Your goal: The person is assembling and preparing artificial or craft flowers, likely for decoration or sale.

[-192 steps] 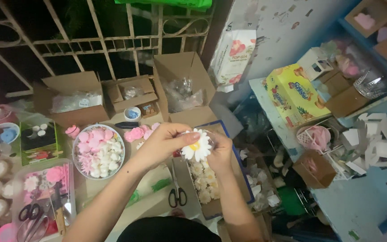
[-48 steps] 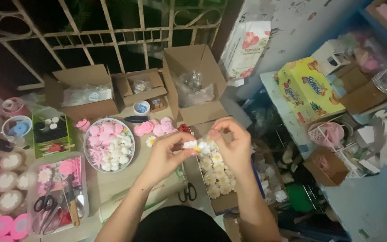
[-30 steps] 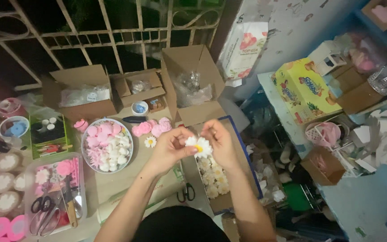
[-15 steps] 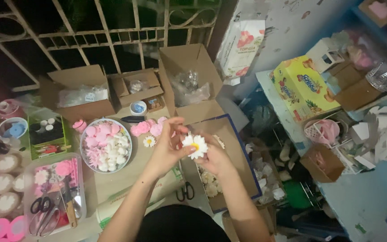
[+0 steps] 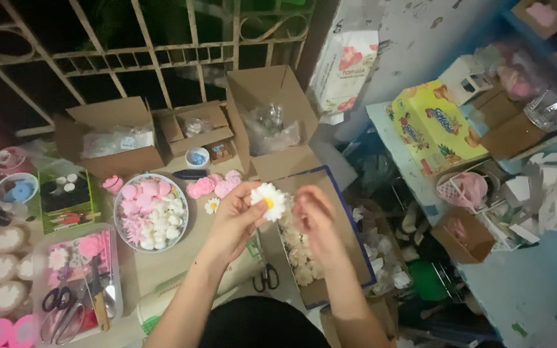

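Observation:
My left hand (image 5: 232,222) holds a white daisy-shaped flower with a yellow centre (image 5: 269,200) by its edge, raised above the table. My right hand (image 5: 314,216) hovers just to the right of the flower, blurred, fingers loosely curled and apart from it. Below both hands lies a blue-rimmed cardboard tray (image 5: 349,241) with several more pale flowers (image 5: 298,254) inside.
A round bowl of pink and white flowers (image 5: 151,211) sits left. Pink flowers (image 5: 214,185) and a small daisy (image 5: 211,205) lie on the table. Scissors (image 5: 265,277) lie near my arm. Open cardboard boxes (image 5: 272,122) stand behind; a clear box with scissors (image 5: 75,283) sits front left.
The daisy has stayed in my left hand while my right hand has let go of it and drawn slightly to the right. The view has shifted a little.

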